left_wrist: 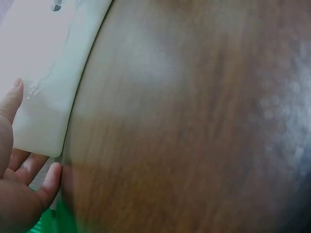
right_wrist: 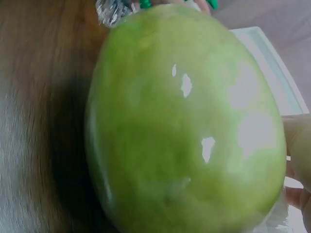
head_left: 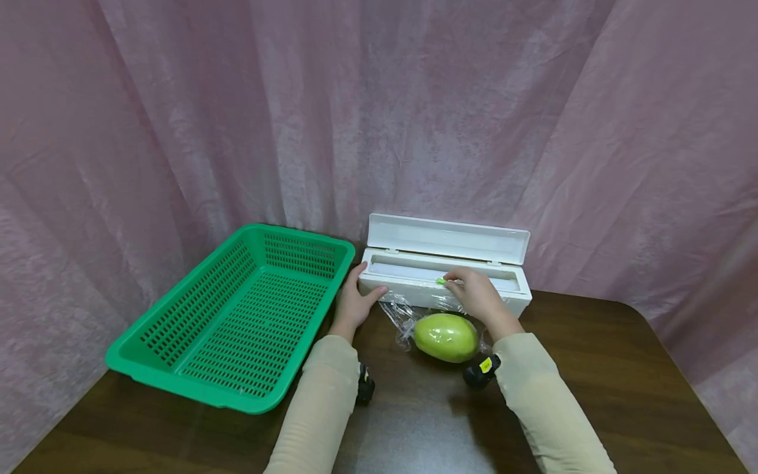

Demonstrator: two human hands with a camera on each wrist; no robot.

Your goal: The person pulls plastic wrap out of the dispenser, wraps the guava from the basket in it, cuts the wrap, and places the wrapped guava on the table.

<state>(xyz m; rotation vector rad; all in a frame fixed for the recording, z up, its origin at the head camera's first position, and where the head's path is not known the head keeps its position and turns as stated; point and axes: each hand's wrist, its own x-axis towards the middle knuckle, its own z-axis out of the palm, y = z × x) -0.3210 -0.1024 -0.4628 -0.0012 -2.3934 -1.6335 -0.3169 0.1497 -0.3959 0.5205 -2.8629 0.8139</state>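
Observation:
A white cling film dispenser [head_left: 403, 294] lies with its hinged lid [head_left: 448, 238] raised. My left hand [head_left: 353, 304] holds its left end, the thumb on the front face and the fingers round the side. In the left wrist view, the thumb [left_wrist: 10, 101] rests against the white wall. At the front rim, my right hand [head_left: 476, 294] pinches a small green slide cutter [head_left: 441, 281]. Just in front sits an oval green melon [head_left: 445, 338], glossy under clear film [head_left: 404, 318] that reaches up to the dispenser. The melon fills most of the right wrist view.
A large green plastic basket [head_left: 260, 403] stands to the left on the brown wooden table [head_left: 414, 421]. Behind everything hangs a pink curtain [head_left: 379, 118]. Dark wrist cameras sit under both sleeves, the right one [head_left: 481, 370] close beside the melon.

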